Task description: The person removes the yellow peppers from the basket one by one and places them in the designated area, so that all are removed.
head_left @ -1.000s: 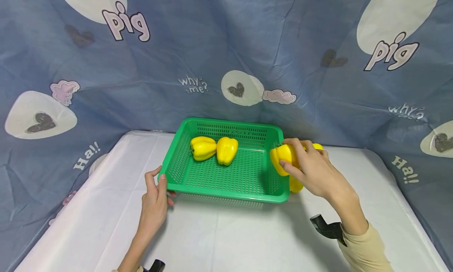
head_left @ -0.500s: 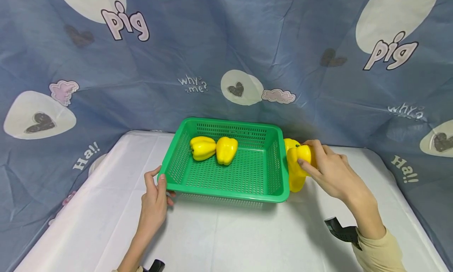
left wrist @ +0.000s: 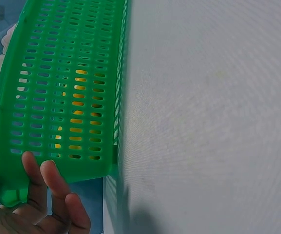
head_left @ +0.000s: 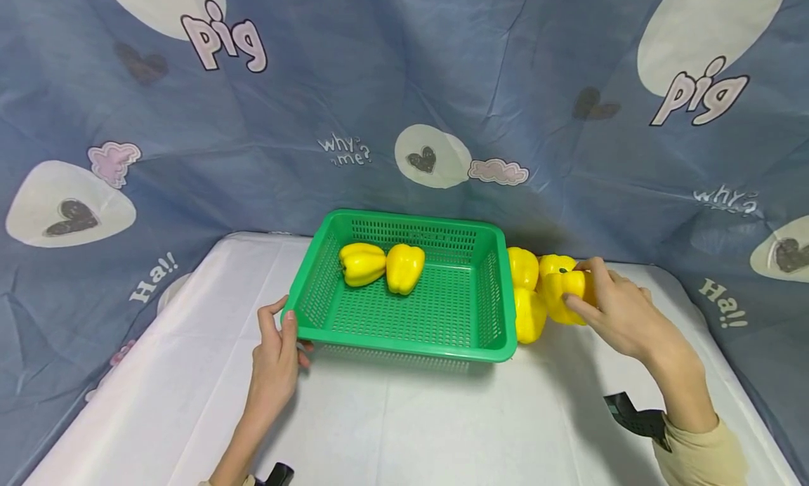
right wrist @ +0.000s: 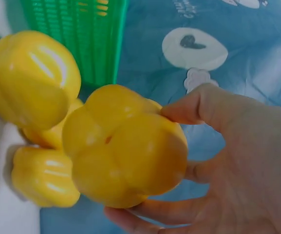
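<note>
My left hand (head_left: 276, 356) grips the near left corner of a green plastic basket (head_left: 404, 344), thumb on the rim and fingers under it. In the left wrist view, fingertips (left wrist: 57, 183) touch the slotted wall. Two yellow bell peppers lie in the basket, one on its side (head_left: 363, 265) and one beside it (head_left: 405, 269). Right of the basket, my right hand (head_left: 622, 314) holds another yellow bell pepper (head_left: 564, 300) between thumb and fingers. The right wrist view shows this pepper's lobed end (right wrist: 125, 146) towards the camera.
Against the basket's right side lie a far pepper (head_left: 523, 267) and a near pepper (head_left: 530, 316). Another pepper (head_left: 556, 263) is partly hidden behind the held one. A white cloth (head_left: 442, 423) covers the table, and a blue printed curtain (head_left: 379, 86) hangs behind.
My right hand has moved right with its pepper, from over the basket's right rim to beyond the outside peppers, which now show more. The left hand and basket stay still.
</note>
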The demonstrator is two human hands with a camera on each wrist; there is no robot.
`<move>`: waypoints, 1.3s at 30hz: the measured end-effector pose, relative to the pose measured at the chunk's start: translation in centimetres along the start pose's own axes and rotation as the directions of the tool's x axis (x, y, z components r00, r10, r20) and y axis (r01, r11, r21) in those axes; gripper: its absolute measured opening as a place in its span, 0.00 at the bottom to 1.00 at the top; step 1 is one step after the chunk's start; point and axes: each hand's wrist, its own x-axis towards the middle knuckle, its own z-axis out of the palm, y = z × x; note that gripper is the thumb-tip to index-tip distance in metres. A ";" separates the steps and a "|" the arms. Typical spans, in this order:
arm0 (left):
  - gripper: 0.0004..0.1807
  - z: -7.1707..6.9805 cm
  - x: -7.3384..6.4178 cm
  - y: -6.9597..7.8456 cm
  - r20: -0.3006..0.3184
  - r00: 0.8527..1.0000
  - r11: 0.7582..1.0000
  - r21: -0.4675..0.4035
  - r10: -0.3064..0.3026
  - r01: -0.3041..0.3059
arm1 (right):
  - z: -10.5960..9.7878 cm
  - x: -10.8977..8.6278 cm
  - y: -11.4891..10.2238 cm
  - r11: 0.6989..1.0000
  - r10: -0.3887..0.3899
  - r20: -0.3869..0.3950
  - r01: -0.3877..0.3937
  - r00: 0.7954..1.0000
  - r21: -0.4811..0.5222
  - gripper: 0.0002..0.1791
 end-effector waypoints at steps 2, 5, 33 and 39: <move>0.27 0.0 0.0 0.0 0.000 1.000 1.000 0.000 0.004 -0.004 | 0.0 0.0 0.6 1.000 0.009 0.021 -0.010 1.000 0.013 0.28; 0.27 0.0 0.0 -0.1 0.005 1.000 1.000 -0.002 0.010 -0.010 | 0.2 0.0 1.4 0.999 0.031 0.050 -0.032 0.998 0.025 0.27; 0.27 0.1 0.0 0.1 0.000 1.000 1.000 -0.005 0.003 -0.003 | 3.2 1.0 4.9 0.996 0.025 0.205 -0.043 0.978 0.080 0.28; 0.27 0.0 0.0 0.0 0.002 1.000 1.000 0.002 0.002 -0.002 | 3.6 1.2 5.1 0.995 0.009 0.203 -0.029 0.979 0.097 0.25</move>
